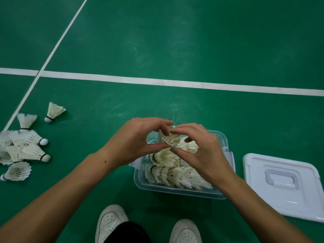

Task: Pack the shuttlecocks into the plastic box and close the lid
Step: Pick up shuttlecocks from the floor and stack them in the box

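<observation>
Left hand (138, 137) and right hand (198, 148) both pinch one shuttlecock (169, 140) with curled fingers above the open plastic box (177, 192); the lid (284, 186) lies beside it.

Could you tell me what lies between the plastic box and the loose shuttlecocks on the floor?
In the head view, only the left forearm crosses above bare green floor between box and loose shuttlecocks.

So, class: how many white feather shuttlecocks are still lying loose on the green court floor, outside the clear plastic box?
About 7, some overlapping or cut off, so more may be hidden. One lies alone, one just left of it, and the rest sit heaped at the left edge.
</observation>
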A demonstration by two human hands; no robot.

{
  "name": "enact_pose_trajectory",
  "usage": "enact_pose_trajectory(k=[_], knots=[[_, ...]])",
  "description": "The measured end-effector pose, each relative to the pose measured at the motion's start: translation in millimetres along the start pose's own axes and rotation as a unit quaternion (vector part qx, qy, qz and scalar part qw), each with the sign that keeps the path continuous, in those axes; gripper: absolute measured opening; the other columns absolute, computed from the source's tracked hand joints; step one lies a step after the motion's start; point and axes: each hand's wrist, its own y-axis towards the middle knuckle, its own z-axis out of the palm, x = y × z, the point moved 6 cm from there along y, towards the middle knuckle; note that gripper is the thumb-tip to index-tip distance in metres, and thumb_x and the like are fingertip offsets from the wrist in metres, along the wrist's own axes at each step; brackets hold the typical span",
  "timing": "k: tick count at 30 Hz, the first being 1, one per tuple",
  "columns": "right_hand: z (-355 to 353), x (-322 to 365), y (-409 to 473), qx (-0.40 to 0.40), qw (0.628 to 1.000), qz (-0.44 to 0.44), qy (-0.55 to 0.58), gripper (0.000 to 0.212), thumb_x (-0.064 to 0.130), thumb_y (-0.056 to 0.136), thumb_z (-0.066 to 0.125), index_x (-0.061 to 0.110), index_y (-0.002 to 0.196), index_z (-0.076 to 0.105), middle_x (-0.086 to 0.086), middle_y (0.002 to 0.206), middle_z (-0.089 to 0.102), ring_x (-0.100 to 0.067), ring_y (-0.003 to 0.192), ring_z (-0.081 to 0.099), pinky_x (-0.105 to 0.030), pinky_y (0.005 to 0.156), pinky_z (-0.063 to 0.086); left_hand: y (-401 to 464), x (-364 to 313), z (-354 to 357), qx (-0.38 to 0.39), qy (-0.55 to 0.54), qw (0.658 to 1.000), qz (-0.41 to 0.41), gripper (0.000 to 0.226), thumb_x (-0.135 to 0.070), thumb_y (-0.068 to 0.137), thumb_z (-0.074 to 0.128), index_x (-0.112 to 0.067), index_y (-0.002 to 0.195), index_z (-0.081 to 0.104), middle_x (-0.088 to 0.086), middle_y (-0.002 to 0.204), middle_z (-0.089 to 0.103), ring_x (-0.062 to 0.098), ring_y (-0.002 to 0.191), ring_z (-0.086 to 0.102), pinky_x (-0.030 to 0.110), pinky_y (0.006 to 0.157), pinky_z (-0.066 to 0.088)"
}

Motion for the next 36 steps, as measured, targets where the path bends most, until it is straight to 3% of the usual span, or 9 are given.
enact_pose_trajectory(k=[2,4,8,12,16,22,26,31,36], knots=[[5.3,-5.1,1.6,-0.013,1.000,-0.018,-0.009,0.035,0.027,0.083,0.087,0.019,0.115,0.076,0.011,0.109,0.074,-0.013,0.105,0.062,-0.035,0.086,0.055,2.9,-2.4,3.0,0.007,-0.015,1.000,-0.011,0.033,-0.032,0.084,0.087,-0.026,0.108,0.065,-0.014,0.138,0.068,0.001,0.110,0.071,0.006,0.088,0.046],[9.1,-10.2,-0.4,-0.019,0.999,-0.024,-0.014,0.024,0.028,0.084,0.086,0.020,0.105,0.077,0.012,0.099,0.074,-0.014,0.097,0.062,-0.037,0.080,0.054,3.5,-1.7,6.0,0.004,-0.022,1.000,-0.015,0.037,-0.032,0.085,0.087,-0.027,0.112,0.063,-0.012,0.140,0.065,0.002,0.106,0.070,0.004,0.083,0.043],[11.7,-14.2,-8.3,-0.024,0.999,-0.031,-0.028,0.016,0.029,0.086,0.084,0.020,0.098,0.078,0.010,0.096,0.075,-0.016,0.091,0.065,-0.043,0.074,0.056,0.1,1.1,13.5,-0.010,-0.049,0.999,-0.018,0.043,-0.027,0.086,0.087,-0.023,0.121,0.063,-0.011,0.139,0.061,0.006,0.108,0.070,0.014,0.082,0.049],[-4.6,-19.4,-20.6,-0.056,0.997,-0.006,-0.054,0.018,0.031,0.088,0.081,0.017,0.099,0.081,0.006,0.094,0.077,-0.011,0.086,0.068,-0.038,0.073,0.060,-11.7,11.8,15.1,-0.022,-0.052,0.998,-0.033,0.054,-0.038,0.084,0.086,-0.027,0.130,0.061,-0.014,0.140,0.060,0.006,0.112,0.068,0.024,0.087,0.054],[-17.4,-28.8,-42.0,-0.075,0.991,0.026,-0.110,0.012,0.027,0.088,0.083,0.018,0.095,0.079,0.007,0.091,0.076,-0.010,0.079,0.068,-0.039,0.067,0.061,-28.6,33.7,18.2,0.008,0.070,0.996,-0.057,0.063,-0.060,0.078,0.081,-0.033,0.131,0.061,-0.018,0.130,0.065,0.007,0.113,0.060,0.038,0.094,0.053],[0.7,-22.9,-57.3,-0.038,0.986,0.029,-0.157,0.011,0.030,0.086,0.085,0.022,0.093,0.079,0.010,0.090,0.075,-0.010,0.081,0.069,-0.034,0.064,0.061,-39.7,44.4,35.1,0.067,0.262,0.962,-0.036,0.067,-0.070,0.069,0.082,-0.034,0.123,0.069,-0.018,0.115,0.073,0.016,0.103,0.058,0.030,0.077,0.035],[14.1,-23.0,-52.6,-0.017,0.986,0.034,-0.164,0.011,0.031,0.086,0.085,0.024,0.091,0.080,0.011,0.088,0.075,-0.009,0.079,0.068,-0.032,0.060,0.060,-36.2,43.6,45.0,0.071,0.334,0.940,-0.028,0.056,-0.069,0.070,0.082,-0.033,0.112,0.076,-0.016,0.104,0.075,0.021,0.098,0.057,0.038,0.076,0.040],[30.4,-31.6,-46.0,0.026,0.983,0.055,-0.172,0.014,0.040,0.085,0.084,0.030,0.095,0.082,0.016,0.085,0.074,-0.008,0.076,0.066,-0.035,0.056,0.059,-30.2,40.3,57.1,0.061,0.329,0.942,-0.027,0.052,-0.071,0.073,0.077,-0.038,0.113,0.077,-0.020,0.098,0.075,0.020,0.095,0.055,0.041,0.079,0.040],[42.3,-40.9,-37.7,0.064,0.979,0.107,-0.159,0.019,0.047,0.084,0.083,0.034,0.097,0.082,0.016,0.086,0.076,-0.007,0.080,0.064,-0.031,0.066,0.058,-26.5,45.2,63.1,0.048,0.279,0.958,-0.045,0.052,-0.074,0.075,0.070,-0.040,0.114,0.076,-0.021,0.100,0.073,0.017,0.098,0.057,0.041,0.084,0.041]])
